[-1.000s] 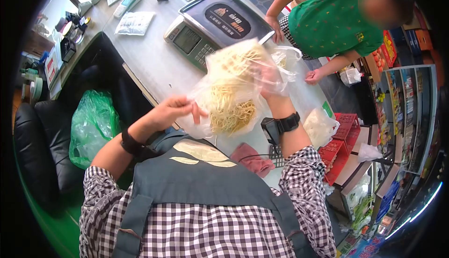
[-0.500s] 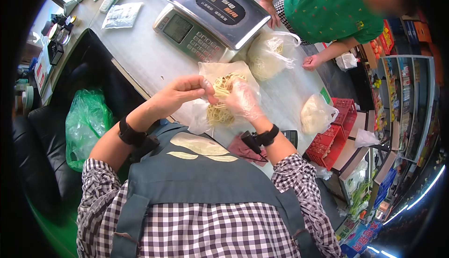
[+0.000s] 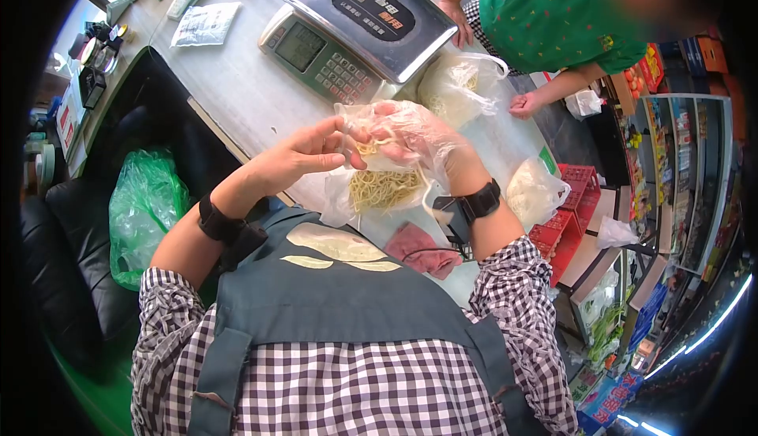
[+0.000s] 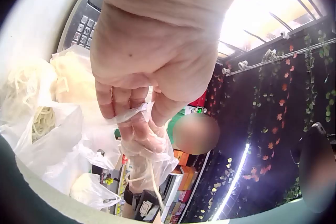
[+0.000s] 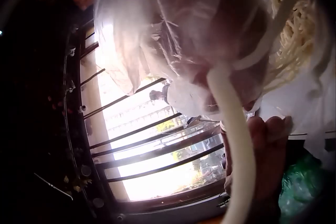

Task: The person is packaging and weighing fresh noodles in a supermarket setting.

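Observation:
My left hand (image 3: 312,148) pinches an edge of thin clear plastic bag (image 4: 134,112) between thumb and fingers. Inside that plastic is my right hand (image 3: 422,136), its fingers loosely spread toward the left one. A few noodle strands (image 3: 367,150) cling near the fingertips, and one thick strand (image 5: 236,129) hangs close to the right wrist camera. Just below both hands a pile of pale noodles (image 3: 383,191) lies on a whitish plastic sheet or bag (image 3: 338,201) on the table.
A digital scale (image 3: 324,61) stands beyond the hands, with a bag of noodles (image 3: 454,92) beside it. Further right sit another white bag (image 3: 533,191) and red crates (image 3: 564,223). A pink cloth (image 3: 422,248) lies nearby. A person in green (image 3: 553,25) leans at the far table edge.
The noodles held up in plastic came down onto the table. The right hand, which was in the noodles, has lifted up and away from the pile, and the left hand now meets its plastic.

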The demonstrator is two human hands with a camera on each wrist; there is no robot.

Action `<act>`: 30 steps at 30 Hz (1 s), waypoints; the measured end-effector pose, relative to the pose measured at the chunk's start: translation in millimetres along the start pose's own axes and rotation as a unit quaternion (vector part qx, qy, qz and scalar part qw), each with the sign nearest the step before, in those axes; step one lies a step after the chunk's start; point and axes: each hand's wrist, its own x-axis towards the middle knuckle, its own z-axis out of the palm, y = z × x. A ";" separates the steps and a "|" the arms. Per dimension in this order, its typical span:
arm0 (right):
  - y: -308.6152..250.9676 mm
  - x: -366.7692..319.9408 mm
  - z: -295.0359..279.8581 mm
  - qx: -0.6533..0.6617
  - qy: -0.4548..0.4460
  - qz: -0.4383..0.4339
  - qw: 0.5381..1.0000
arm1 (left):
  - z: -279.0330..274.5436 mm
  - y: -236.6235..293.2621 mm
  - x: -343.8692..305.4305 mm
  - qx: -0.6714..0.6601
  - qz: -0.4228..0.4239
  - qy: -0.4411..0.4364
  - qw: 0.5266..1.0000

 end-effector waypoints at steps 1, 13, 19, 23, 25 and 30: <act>-19.1 9.1 -4.9 0.257 0.051 0.213 0.941 | -1.9 -0.1 -1.4 -0.011 0.000 0.016 1.000; 26.5 -38.4 -18.7 -0.031 0.131 0.359 0.924 | -23.9 -16.3 -15.7 -0.129 0.013 0.071 0.989; 15.3 -48.7 -15.5 -0.272 0.018 0.325 0.905 | -21.0 -11.4 -9.5 -0.148 0.020 0.074 0.986; 6.1 -43.3 -28.3 -0.280 0.122 0.243 0.921 | -28.1 2.4 -3.0 -0.188 0.084 0.087 0.975; -10.6 -33.5 -36.0 -0.385 0.058 0.289 0.875 | -42.9 12.4 5.9 -0.220 0.102 0.075 0.967; 6.9 -33.3 -50.0 -0.375 -0.015 0.282 0.883 | -50.1 18.1 6.2 -0.235 0.077 0.075 0.966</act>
